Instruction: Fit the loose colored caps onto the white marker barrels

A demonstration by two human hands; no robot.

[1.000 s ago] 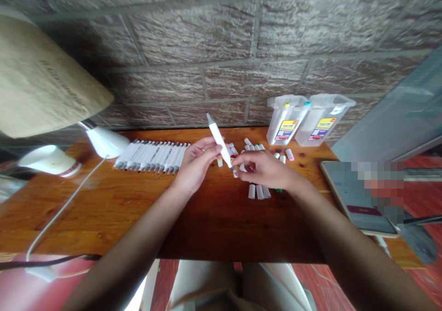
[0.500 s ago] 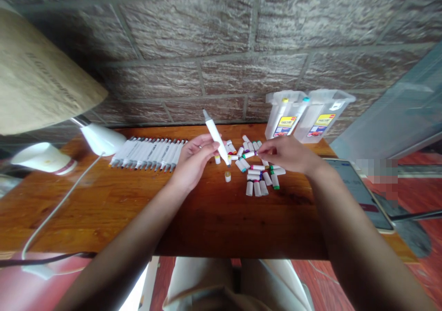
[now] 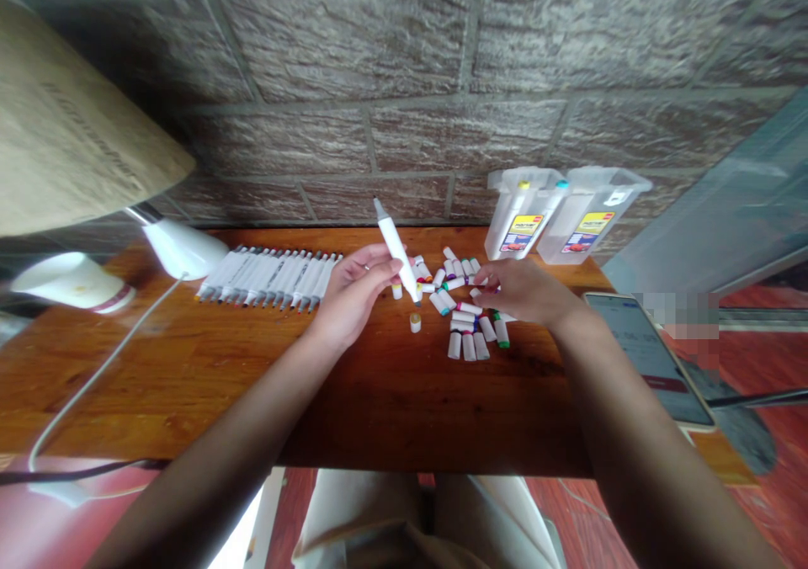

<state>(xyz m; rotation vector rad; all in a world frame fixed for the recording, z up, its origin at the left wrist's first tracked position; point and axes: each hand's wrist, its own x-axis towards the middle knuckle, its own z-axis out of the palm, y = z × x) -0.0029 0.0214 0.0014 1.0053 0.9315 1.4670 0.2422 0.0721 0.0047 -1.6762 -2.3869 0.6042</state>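
Note:
My left hand [image 3: 357,293] is closed around a white marker [image 3: 396,245], held tilted with both grey nibs bare. Low in the pile of loose marker caps [image 3: 464,318], the fingers of my right hand [image 3: 521,289] are pinched together at a white cap [image 3: 475,293], which they partly hide. White caps with coloured ends lie around these fingertips. Just below the held marker, a cap with a yellowish-brown end [image 3: 415,323] stands on the wooden table [image 3: 379,409]. To the left of my left hand, several uncapped markers [image 3: 271,279] lie side by side in a row.
Two clear plastic holders [image 3: 584,215] stand at the back right against the stone-patterned wall [image 3: 404,140]; the left one has markers in it. A phone [image 3: 650,358] lies on the right. A lamp [image 3: 183,245], its cable, and a tipped paper cup [image 3: 69,281] occupy the left side.
My right hand has shifted slightly down over the caps, its fingertips now at a different spot in the pile. My left hand keeps the marker almost still.

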